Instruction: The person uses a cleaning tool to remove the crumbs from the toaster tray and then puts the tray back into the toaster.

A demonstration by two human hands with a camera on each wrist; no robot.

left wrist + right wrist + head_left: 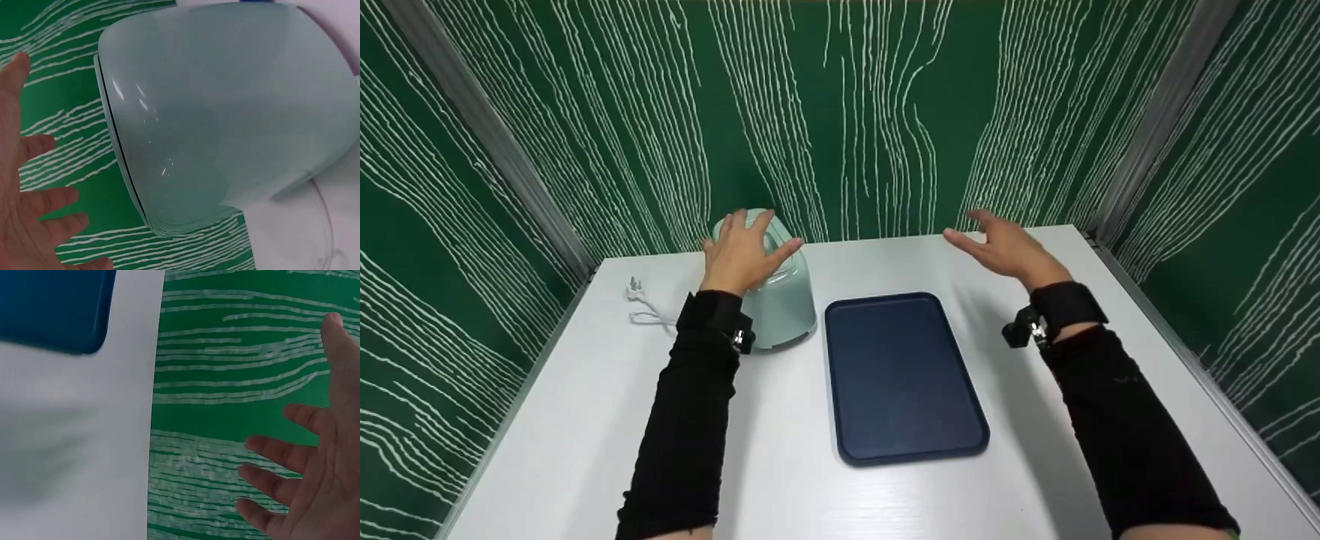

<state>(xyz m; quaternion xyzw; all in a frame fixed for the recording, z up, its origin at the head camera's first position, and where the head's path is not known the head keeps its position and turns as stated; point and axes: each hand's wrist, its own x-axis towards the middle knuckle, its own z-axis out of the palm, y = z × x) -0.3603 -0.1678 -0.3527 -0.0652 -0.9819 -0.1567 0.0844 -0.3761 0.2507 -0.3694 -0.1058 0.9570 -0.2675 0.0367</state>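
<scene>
A pale green appliance with a rounded body (781, 307) stands at the back left of the table, and its kind does not show plainly. My left hand (741, 253) hovers over its top with fingers spread; in the left wrist view a gap separates the fingers from the glossy casing (225, 112). Part of the lid lies hidden behind that hand in the head view. My right hand (1003, 246) is in the air near the table's back edge, thumb and fingers apart, holding nothing. Nearest to it is a dark blue tray (904, 375), lying flat.
A white cord with a plug (636, 289) lies on the table left of the appliance. The white table (780, 480) ends at a green wall (877, 120) with wavy white lines. Grey metal posts (1147, 112) stand at the corners.
</scene>
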